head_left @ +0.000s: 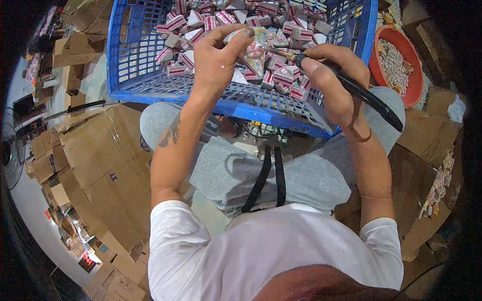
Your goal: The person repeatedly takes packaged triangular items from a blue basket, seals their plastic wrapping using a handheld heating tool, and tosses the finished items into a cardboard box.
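Above the blue plastic crate, my left hand is closed, pinching a cake-slice-shaped ornament between thumb and fingers. Its face is pastel and speckled, with a red-and-white round decoration. My right hand grips a black pen-shaped tool with a brass-coloured collar. The tool's thin tip is close to the ornament's right side; whether it touches, I cannot tell. Beneath both hands, the crate holds a pile of similar wedge-shaped pieces with white, pink and dark red layers.
The crate's near edge is by my knees. Right of it stands a red tub of small pale pieces. Flattened cardboard lies to my left, more cardboard to my right. A fan stands at the far left.
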### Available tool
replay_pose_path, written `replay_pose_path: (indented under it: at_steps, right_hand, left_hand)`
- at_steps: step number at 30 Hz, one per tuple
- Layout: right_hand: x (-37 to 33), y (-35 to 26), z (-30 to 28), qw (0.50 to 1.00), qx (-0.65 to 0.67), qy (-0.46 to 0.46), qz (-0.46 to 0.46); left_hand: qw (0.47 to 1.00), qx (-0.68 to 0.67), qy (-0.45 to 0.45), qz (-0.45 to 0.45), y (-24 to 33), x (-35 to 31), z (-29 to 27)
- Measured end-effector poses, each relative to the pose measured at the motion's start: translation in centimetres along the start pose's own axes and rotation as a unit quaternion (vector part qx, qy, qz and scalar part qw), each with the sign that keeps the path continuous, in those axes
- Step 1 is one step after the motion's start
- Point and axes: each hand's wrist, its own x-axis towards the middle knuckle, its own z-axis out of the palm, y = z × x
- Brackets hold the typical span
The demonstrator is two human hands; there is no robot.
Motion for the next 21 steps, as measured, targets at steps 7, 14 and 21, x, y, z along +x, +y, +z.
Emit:
replay_pose_path:
  at_steps: [7, 14, 21]
  right_hand:
    - [0.0, -0.2, -0.8, 0.998, 0.012, 0.041, 0.044]
    - [0.8, 2.3, -1.9, 0.974, 0.158, 0.153, 0.046]
    - [0.9, 4.0, -3.1, 0.962, 0.247, 0.118, 0.011]
  left_hand:
    - [1.0, -0.012, 0.007, 0.004, 0.6, -0.4, 0.0]
    - [0.997, 0.062, 0.043, 0.009, 2.0, -3.1, -7.3]
    - [0.723, 0.562, 0.394, 0.082, 15.5, -26.1, -42.4]
